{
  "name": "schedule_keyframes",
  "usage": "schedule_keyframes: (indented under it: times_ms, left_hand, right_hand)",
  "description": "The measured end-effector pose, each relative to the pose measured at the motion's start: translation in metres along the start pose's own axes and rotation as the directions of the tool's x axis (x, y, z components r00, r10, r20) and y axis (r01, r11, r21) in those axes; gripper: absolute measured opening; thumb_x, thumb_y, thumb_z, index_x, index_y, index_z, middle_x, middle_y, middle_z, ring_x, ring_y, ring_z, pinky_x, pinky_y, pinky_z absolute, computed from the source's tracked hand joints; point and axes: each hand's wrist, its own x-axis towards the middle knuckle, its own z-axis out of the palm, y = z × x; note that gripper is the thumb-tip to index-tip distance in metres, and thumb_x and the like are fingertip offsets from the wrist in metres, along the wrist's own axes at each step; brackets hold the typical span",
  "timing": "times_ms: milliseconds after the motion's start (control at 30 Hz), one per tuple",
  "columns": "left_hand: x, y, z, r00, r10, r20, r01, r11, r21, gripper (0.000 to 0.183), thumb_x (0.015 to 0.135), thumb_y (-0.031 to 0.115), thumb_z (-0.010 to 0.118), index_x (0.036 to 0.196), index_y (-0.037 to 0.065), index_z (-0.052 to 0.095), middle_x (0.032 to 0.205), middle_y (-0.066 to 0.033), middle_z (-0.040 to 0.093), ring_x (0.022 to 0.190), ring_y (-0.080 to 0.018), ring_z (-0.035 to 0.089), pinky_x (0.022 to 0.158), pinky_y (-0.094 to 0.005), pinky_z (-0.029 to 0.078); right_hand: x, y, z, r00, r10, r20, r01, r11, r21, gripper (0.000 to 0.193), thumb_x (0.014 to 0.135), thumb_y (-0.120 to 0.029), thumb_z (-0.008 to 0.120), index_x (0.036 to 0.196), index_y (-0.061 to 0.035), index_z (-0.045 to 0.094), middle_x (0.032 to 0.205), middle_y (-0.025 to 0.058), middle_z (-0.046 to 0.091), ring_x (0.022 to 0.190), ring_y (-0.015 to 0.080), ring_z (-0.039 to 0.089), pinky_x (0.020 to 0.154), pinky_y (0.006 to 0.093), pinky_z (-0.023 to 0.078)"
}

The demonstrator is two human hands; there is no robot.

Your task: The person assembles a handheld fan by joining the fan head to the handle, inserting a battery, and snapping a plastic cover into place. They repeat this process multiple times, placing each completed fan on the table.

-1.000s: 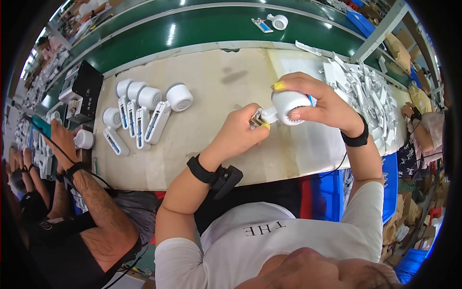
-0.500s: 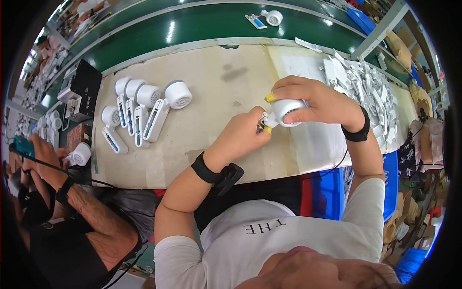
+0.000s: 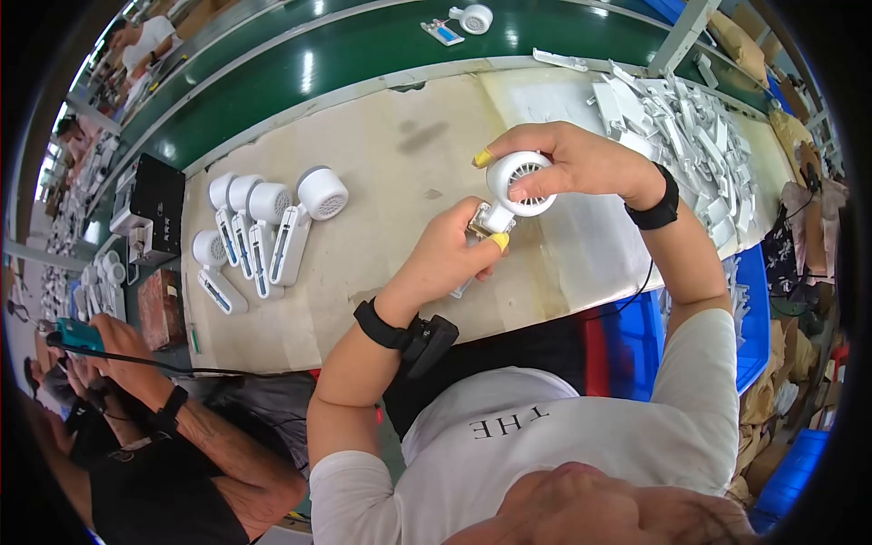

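Above the middle of the bench I hold a white handheld fan point(image 3: 502, 180) with a round head and radial slots on its face. My left hand point(image 3: 445, 250) is closed around its handle just below the neck, hiding most of the handle. My right hand point(image 3: 581, 168) grips the round head between thumb and fingers, the thumb lying across the slotted face. Yellow wraps cover a fingertip on each hand. To the left lie several similar white fans point(image 3: 322, 193), their handles uncovered and showing blue parts inside.
A heap of white plastic pieces point(image 3: 695, 136) covers the right end of the worktable point(image 3: 381, 154). Beyond runs a green conveyor point(image 3: 363, 56) carrying another opened fan point(image 3: 474, 18). A black box point(image 3: 150, 186) stands left, near a co-worker's hand holding a teal tool point(image 3: 80, 336). Blue bins point(image 3: 627, 345) sit below.
The fan has turned in my hands, so its slotted face now shows more fully. Its handle now points down toward me. At left, the co-worker's hand and tool have moved lower in view.
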Motion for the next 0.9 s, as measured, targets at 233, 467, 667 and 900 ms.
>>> schedule_keyframes:
  times_ms: [233, 467, 667, 900]
  left_hand:
    - [0.004, -0.004, -0.002, 0.998, -0.059, 0.037, 0.065, 0.978, -0.196, 0.02, 0.087, 0.02, 0.054, 0.096, 0.002, 0.052, 0.077, -0.0066, 0.06, 0.059, -0.0108, 0.056, 0.052, -0.0252, 0.046]
    - [0.011, -0.011, -0.002, 0.997, -0.035, 0.074, 0.052, 0.97, -0.236, 0.024, 0.09, 0.024, 0.051, 0.098, 0.001, 0.053, 0.084, -0.0105, 0.063, 0.065, -0.0144, 0.061, 0.056, -0.026, 0.049]
    - [0.009, -0.017, 0.0, 0.995, -0.015, 0.097, 0.04, 0.966, -0.255, 0.031, 0.091, 0.026, 0.051, 0.106, -0.001, 0.052, 0.091, -0.0155, 0.064, 0.071, -0.0182, 0.064, 0.061, -0.0291, 0.051]
    - [0.016, -0.02, -0.005, 0.919, 0.304, -0.252, -0.395, 0.72, -0.571, 0.032, 0.095, 0.024, 0.046, 0.12, 0.004, 0.047, 0.119, -0.0125, 0.055, 0.102, -0.0194, 0.055, 0.084, -0.0318, 0.047]
  right_hand:
    - [0.0, 0.006, 0.001, 0.999, -0.029, -0.019, 0.028, 0.999, -0.027, 0.048, 0.079, -0.035, 0.066, 0.116, -0.0054, 0.058, 0.109, 0.012, 0.06, 0.1, 0.023, 0.057, 0.087, 0.0308, 0.044]
    - [-0.005, 0.012, 0.008, 0.997, 0.038, -0.074, -0.028, 0.992, 0.123, 0.048, 0.079, -0.036, 0.066, 0.116, -0.0067, 0.058, 0.108, 0.0106, 0.061, 0.098, 0.0212, 0.057, 0.087, 0.0303, 0.044]
    - [-0.008, 0.029, 0.026, 0.957, -0.061, -0.282, 0.115, 0.977, 0.177, 0.049, 0.086, -0.032, 0.059, 0.125, -0.0051, 0.049, 0.112, 0.0088, 0.059, 0.102, 0.0173, 0.054, 0.088, 0.0292, 0.042]
    - [-0.002, 0.029, 0.071, 0.825, -0.042, -0.563, 0.279, 0.897, 0.343, 0.039, 0.084, -0.012, 0.06, 0.118, -0.0004, 0.045, 0.114, 0.0075, 0.056, 0.097, 0.0133, 0.054, 0.079, 0.0261, 0.044]
